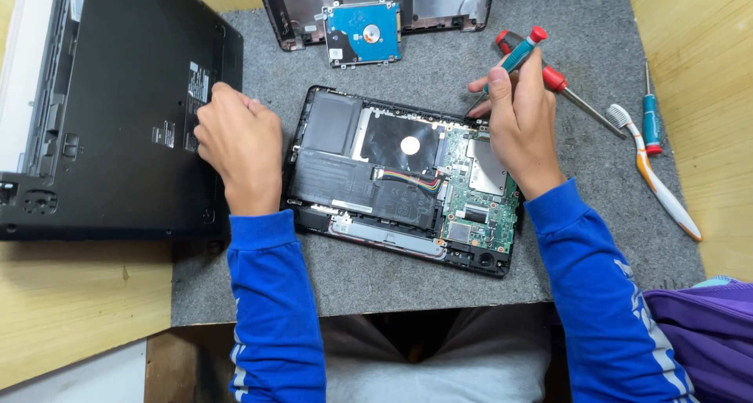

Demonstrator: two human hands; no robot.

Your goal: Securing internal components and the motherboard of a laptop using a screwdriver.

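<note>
Grey felt mat [439, 65] covers the middle of a pale wooden bench, and everything sits around the opened laptop base [400, 179], my landmark. It lies bottom-up on the mat with its cover off, showing a flat black battery, a green circuit board on the right side and a bundle of coloured wires between them.

My right hand [514, 116] is closed around a teal-handled screwdriver [514, 58] with a red cap, its tip angled down at the base's far right corner. I judge the job here is best done with the shaft held straight over the screw, pressing lightly, so the tip cannot skid onto the board. My left hand [235, 140] is curled shut at the base's left edge, knuckles up; whether it pinches anything I cannot tell.

Left of the base lies a larger black laptop [118, 113], matte plastic, underside up. Beyond the base rests a blue-labelled hard drive [365, 32] with a shiny metal rim. To the right lie a red-handled screwdriver [561, 85], a white and orange toothbrush [655, 179] and a small teal screwdriver [650, 120].
</note>
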